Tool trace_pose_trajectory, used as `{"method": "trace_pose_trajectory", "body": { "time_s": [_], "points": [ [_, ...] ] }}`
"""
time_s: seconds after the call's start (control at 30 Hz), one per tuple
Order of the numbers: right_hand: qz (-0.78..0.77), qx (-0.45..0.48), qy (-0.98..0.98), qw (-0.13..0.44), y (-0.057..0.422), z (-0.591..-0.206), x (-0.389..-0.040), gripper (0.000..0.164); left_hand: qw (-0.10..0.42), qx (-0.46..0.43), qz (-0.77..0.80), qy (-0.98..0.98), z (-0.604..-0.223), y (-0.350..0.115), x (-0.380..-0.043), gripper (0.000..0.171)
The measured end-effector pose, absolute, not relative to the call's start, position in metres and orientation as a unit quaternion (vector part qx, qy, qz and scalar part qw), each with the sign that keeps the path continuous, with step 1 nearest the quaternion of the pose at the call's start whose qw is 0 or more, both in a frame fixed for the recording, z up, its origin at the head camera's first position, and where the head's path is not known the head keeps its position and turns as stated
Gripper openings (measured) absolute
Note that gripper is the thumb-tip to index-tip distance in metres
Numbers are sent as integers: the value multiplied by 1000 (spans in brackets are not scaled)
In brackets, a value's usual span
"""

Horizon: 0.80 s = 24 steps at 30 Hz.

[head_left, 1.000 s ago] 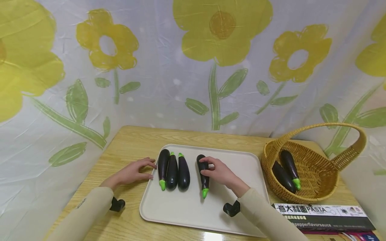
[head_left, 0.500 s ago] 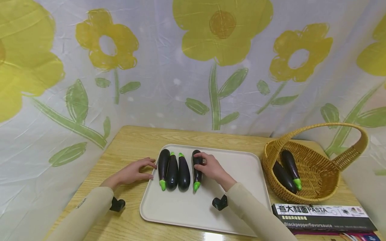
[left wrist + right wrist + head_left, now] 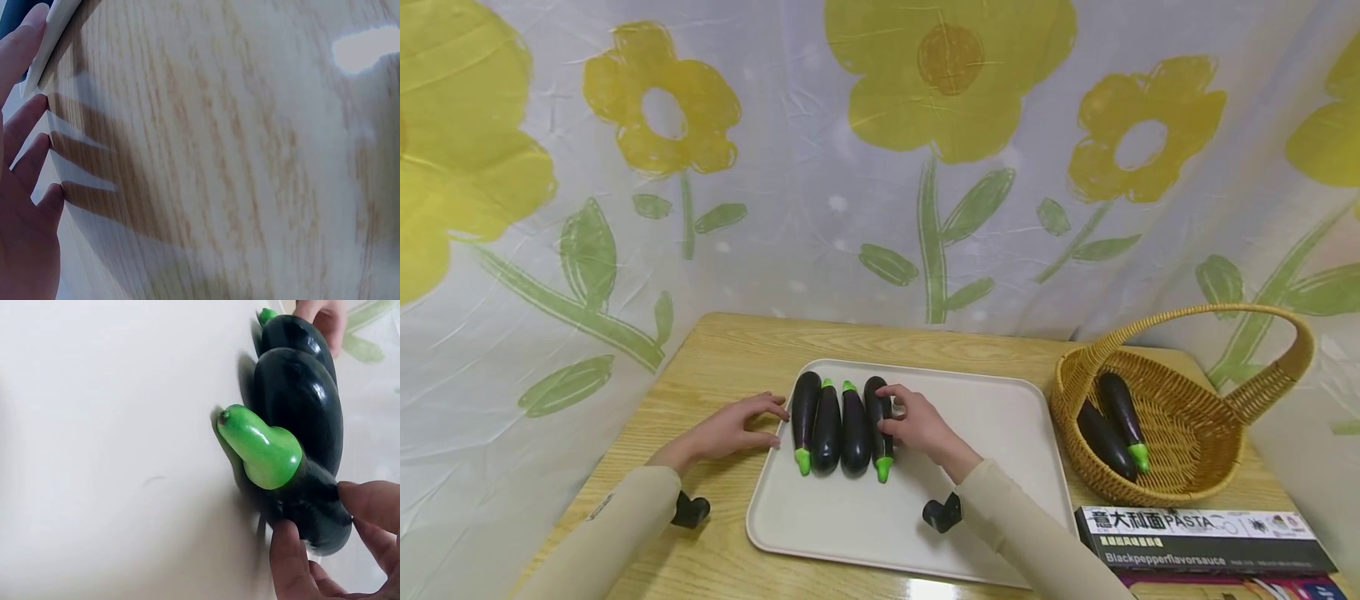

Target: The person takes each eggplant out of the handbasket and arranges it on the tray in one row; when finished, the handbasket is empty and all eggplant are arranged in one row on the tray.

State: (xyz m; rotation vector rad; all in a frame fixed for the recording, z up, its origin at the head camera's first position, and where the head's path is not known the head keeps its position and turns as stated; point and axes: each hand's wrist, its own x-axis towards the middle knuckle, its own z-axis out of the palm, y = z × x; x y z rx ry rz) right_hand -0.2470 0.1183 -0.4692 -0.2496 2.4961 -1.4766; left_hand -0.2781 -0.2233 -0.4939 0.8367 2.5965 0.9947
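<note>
On a white tray [image 3: 820,533] several dark purple eggplants lie side by side in a row, some with green stem ends facing away and others facing the person. My right hand [image 3: 923,427] pinches the rightmost eggplant [image 3: 873,410] between thumb and fingers. In the right wrist view its green stem end [image 3: 265,450] faces the camera, and the eggplant lies against its neighbour [image 3: 300,394]. At the tray's left rim my left hand [image 3: 726,429] rests with relaxed fingers, close beside the leftmost eggplant [image 3: 805,408]. The left wrist view shows its fingertips at the tabletop and tray edge.
A wicker basket [image 3: 1202,475] with a tall handle stands right of the tray, two eggplants [image 3: 1123,408] inside. In front of it lies a black-and-white pasta box [image 3: 1202,542], over another colourful package. A flower-print curtain [image 3: 790,208] hangs behind the wooden table [image 3: 722,358].
The right hand has moved left across the tray with its eggplant, bringing it up beside the other eggplants in the row. The left hand has stayed in place.
</note>
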Motion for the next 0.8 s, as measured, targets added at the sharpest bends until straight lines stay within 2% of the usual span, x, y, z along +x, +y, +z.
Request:
{"method": "trace_pose_trajectory", "body": {
  "time_s": [0.33, 0.57, 0.8],
  "points": [
    [-533, -75, 832, 136, 118, -471, -241, 46, 111, 295, 335, 888, -495, -224, -279, 40],
    [-489, -69, 864, 96, 119, -471, -240, 38, 111, 296, 336, 887, -496, -225, -278, 40],
    [-449, -87, 887, 70, 116, -464, -245, 40, 108, 298, 338, 886, -495, -223, -279, 40]
  ]
}}
